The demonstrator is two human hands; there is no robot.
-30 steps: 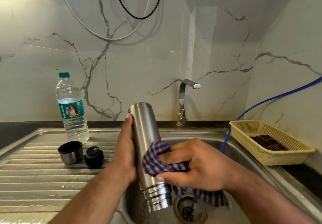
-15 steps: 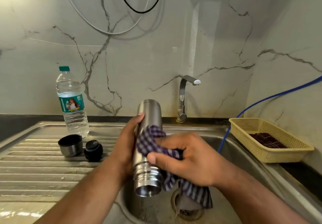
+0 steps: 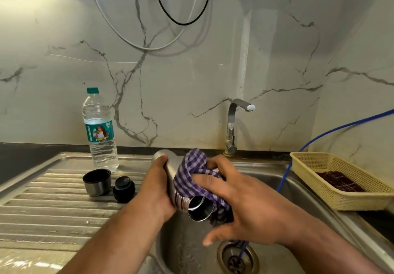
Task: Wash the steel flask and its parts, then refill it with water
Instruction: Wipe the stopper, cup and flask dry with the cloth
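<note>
Reviewing the scene from the left: the bottle (image 3: pixel 100 128) stood capped on the ribbed surface (image 3: pixel 42 209), with the cup (image 3: pixel 97 182) and stopper (image 3: pixel 124 189) just in front of it, mouth up and side by side. None of the three had shifted in the last second.

The left hand (image 3: pixel 157 190) was clamped round the flask (image 3: pixel 171 171), thumb near the base. The flask was over the sink (image 3: pixel 298 179), as before, but its attitude had changed. A second earlier it hung nearly upright with the mouth down. It was now tipped well over, base away and to the left, open mouth turned towards the wearer.

The cloth (image 3: pixel 189 175) had travelled from mid-body to cover most of the right flank, up to the base. The right hand (image 3: pixel 251 205) gripped the cloth against the steel, fingers curled over it and one lower finger free.

The tap (image 3: pixel 232 124) showed no running water. The basket (image 3: pixel 341 199) sat unchanged at the right.

Assessment: the outside was being wiped along its length. The tilt suggested the mouth or interior would be checked next. Refilling remained outstanding.
</note>
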